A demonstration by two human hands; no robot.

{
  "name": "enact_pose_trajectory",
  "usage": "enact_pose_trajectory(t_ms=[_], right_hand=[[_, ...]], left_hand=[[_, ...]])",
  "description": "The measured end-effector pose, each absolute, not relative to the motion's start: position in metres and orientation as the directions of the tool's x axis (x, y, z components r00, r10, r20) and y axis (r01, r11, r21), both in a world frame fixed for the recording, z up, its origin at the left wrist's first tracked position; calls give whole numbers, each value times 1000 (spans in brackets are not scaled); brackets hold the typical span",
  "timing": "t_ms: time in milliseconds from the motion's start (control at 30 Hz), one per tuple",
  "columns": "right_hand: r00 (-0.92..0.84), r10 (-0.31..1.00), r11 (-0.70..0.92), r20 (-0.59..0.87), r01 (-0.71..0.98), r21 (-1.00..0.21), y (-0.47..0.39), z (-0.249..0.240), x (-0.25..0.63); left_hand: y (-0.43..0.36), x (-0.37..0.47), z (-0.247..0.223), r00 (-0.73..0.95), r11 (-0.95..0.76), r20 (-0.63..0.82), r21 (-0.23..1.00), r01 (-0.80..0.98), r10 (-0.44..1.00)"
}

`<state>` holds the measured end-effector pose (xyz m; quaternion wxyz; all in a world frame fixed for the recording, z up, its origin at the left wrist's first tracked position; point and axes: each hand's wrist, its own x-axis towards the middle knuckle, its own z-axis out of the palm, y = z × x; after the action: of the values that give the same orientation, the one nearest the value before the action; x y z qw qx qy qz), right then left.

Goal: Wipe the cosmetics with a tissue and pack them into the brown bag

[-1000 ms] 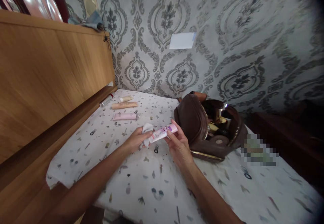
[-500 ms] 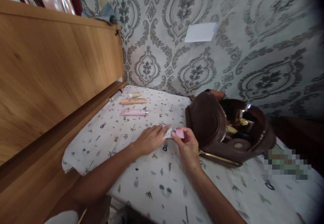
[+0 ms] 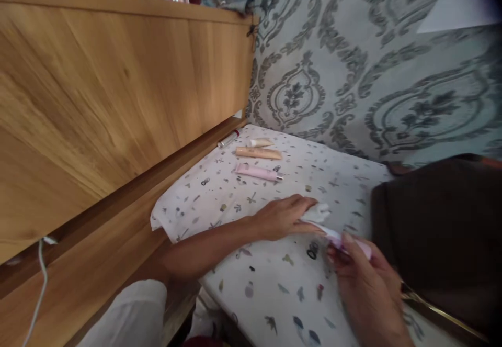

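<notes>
A pink and purple tube is pinched between the thumb and fingers of my right hand, low at the right. My left hand is closed on a crumpled white wipe, against the tube's whitish end. The fingers partly hide where wipe and tube meet. Beyond my left hand, a pale pink tube lies on the patterned white cloth. Behind it are a peach tube, a small cream tube and a silver tube with a red end.
A dark brown bag with a gold zip stands close beside my right hand. The wooden cabinet rises along the left. Patterned wallpaper covers the wall behind. A white cable hangs at the lower left.
The view has swung left, so the bag's open part has gone out of sight. My hands are slightly farther apart, and more of the white wipe shows beside my left fingers.
</notes>
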<state>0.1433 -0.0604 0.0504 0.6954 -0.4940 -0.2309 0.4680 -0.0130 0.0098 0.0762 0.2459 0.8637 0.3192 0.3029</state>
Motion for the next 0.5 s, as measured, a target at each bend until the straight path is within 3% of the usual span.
enact_pose_trajectory(t_ms=[200, 400, 500], right_hand=[[274, 936, -70, -223, -475, -877, -64, 56, 139], [128, 915, -222, -382, -630, -744, -68, 62, 135], [122, 891, -225, -438, -718, -659, -68, 61, 137]], left_hand=[[10, -12, 80, 470, -663, 482, 644, 382, 739], [13, -14, 85, 148, -572, 554, 772, 276, 819], [4, -10, 81, 185, -699, 678, 654, 290, 711]])
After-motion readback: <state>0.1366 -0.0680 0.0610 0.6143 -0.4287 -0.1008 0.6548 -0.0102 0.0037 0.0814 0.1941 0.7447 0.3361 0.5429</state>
